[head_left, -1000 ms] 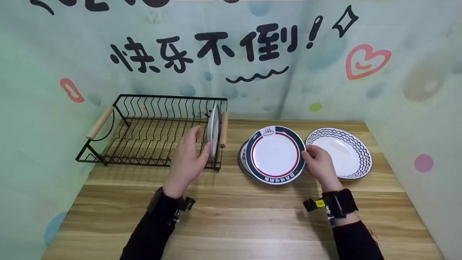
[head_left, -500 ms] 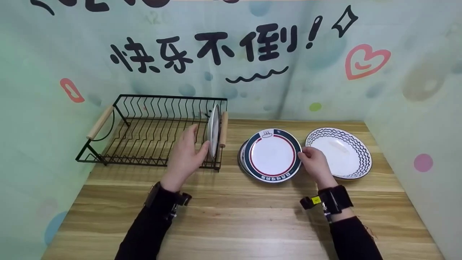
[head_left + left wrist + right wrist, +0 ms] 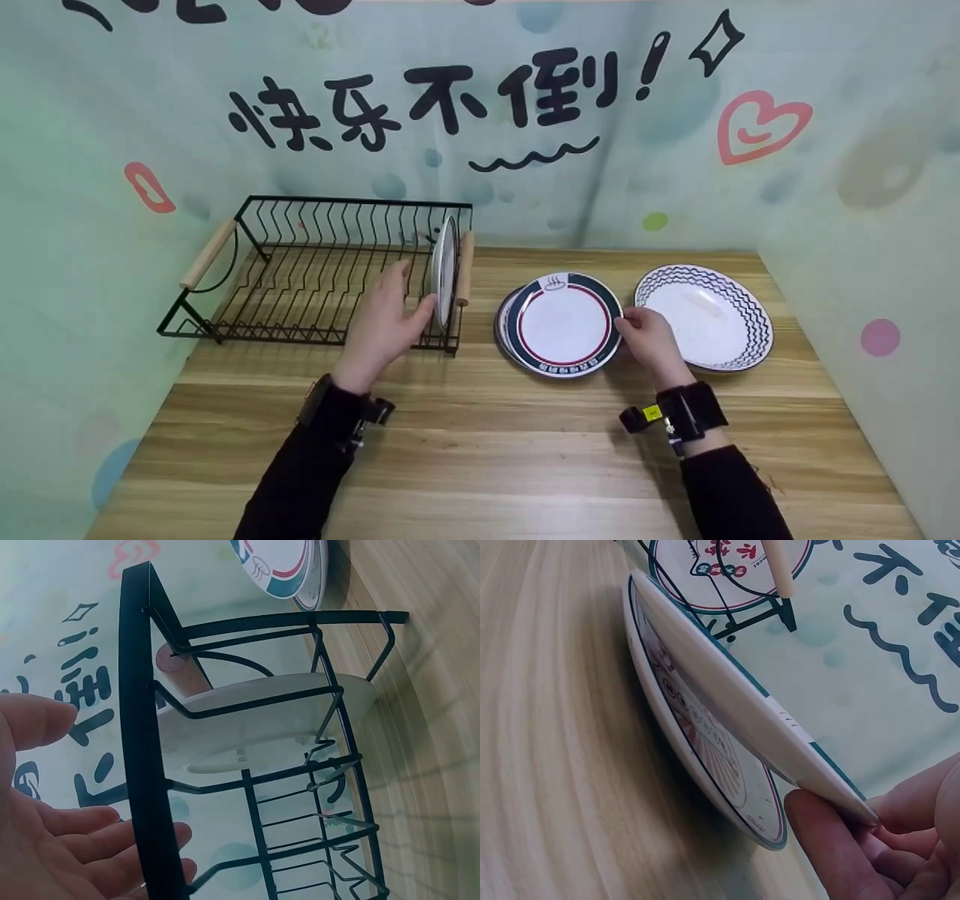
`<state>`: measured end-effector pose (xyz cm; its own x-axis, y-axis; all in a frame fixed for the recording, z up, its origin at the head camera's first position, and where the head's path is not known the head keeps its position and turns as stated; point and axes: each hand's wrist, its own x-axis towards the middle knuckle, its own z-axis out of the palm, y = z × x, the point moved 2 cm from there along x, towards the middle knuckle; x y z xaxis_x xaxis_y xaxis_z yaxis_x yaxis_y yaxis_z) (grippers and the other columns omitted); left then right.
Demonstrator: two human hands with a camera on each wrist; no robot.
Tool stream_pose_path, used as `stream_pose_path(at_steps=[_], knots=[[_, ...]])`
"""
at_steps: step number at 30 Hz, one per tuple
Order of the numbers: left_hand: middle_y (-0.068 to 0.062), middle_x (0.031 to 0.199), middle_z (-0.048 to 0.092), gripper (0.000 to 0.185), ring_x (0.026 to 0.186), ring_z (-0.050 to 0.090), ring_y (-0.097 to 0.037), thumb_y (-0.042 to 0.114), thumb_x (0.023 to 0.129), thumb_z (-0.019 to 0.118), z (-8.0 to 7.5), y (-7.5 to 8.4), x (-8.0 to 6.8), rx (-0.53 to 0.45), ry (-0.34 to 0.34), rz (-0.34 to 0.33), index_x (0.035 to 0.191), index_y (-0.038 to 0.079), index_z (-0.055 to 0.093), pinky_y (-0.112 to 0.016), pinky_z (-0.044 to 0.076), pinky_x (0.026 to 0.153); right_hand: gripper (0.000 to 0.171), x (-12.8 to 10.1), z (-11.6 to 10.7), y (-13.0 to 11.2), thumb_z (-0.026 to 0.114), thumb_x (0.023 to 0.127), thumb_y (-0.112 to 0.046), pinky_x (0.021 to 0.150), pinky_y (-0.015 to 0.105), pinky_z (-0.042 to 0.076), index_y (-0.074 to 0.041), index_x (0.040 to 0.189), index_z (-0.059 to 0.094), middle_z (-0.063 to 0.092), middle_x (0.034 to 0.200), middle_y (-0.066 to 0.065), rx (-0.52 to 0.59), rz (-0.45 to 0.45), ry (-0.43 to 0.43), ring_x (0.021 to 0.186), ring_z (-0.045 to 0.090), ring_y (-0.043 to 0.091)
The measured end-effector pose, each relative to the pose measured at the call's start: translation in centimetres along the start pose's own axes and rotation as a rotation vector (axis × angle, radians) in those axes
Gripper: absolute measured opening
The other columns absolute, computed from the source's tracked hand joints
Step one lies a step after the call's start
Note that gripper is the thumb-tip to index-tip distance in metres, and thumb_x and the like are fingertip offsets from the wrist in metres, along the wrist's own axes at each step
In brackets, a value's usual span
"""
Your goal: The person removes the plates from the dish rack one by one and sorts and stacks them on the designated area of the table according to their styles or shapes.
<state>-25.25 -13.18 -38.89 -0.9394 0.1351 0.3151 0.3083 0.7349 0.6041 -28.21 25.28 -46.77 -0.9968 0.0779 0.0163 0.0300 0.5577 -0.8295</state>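
Note:
My right hand (image 3: 651, 341) pinches the right rim of a round white plate (image 3: 565, 325) with a dark green border and red ring. This plate slants over a second patterned plate (image 3: 731, 765); in the right wrist view its gripped side is raised, while the opposite edges come close together. Over at the black wire dish rack (image 3: 360, 199), my left hand (image 3: 386, 322) has relaxed, spread fingers near the front bars and holds nothing. A white plate (image 3: 444, 277) stands on edge in the rack's rightmost part, close to the left thumb.
An oval white dish (image 3: 701, 315) with a wavy dark border lies just right of the plates. Wooden handles (image 3: 466, 268) cap the rack's ends. A printed backdrop (image 3: 540, 180) rises behind the wooden table (image 3: 510, 465).
The right hand has moved slightly left and lowered the green-bordered plate over the one beneath it. My left hand has drifted a little left. The plate in the rack has stayed put.

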Motion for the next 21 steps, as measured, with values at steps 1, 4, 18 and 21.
stream_pose_path(at_steps=[1,4,18,21], knots=[[-0.028,0.145,0.042,0.071,0.128,0.046,-0.041,0.032,0.096,0.063,0.0,-0.04,0.01,0.0,0.0,0.0,0.146,-0.007,0.033,-0.05,0.038,0.11,0.03,0.03,0.06,-0.01,0.054,0.096,-0.006,0.073,0.018,0.047,0.018,0.115,0.059,0.065,0.107,0.029,-0.002,0.0,0.002,0.094,0.062,0.027],[-0.029,0.144,0.043,0.07,0.127,0.047,-0.041,0.031,0.096,0.063,0.0,-0.14,0.04,-0.004,0.0,-0.004,0.146,-0.007,0.034,-0.051,0.039,0.108,0.029,0.14,0.24,0.02,0.054,0.096,-0.006,0.073,0.02,0.048,0.018,0.112,0.06,0.066,0.104,0.028,-0.002,-0.003,0.001,0.09,0.061,0.025],[-0.027,0.146,0.04,0.072,0.129,0.045,-0.041,0.036,0.097,0.06,-0.16,-0.5,0.77,-0.012,-0.056,-0.081,0.149,-0.004,0.03,-0.05,0.037,0.111,0.025,0.5,0.66,0.06,0.052,0.099,-0.007,0.068,0.029,0.059,0.016,0.109,0.058,0.064,0.091,0.015,0.123,0.05,-0.08,0.068,0.061,0.009],[-0.027,0.146,0.04,0.073,0.13,0.045,-0.041,0.036,0.097,0.06,-0.23,-0.57,0.93,-0.015,-0.065,-0.083,0.15,-0.004,0.03,-0.05,0.037,0.111,0.028,0.41,0.71,0.03,0.05,0.101,-0.007,0.068,0.037,0.061,0.017,0.114,0.055,0.063,0.091,0.014,0.213,0.081,-0.112,0.064,0.065,0.012]])
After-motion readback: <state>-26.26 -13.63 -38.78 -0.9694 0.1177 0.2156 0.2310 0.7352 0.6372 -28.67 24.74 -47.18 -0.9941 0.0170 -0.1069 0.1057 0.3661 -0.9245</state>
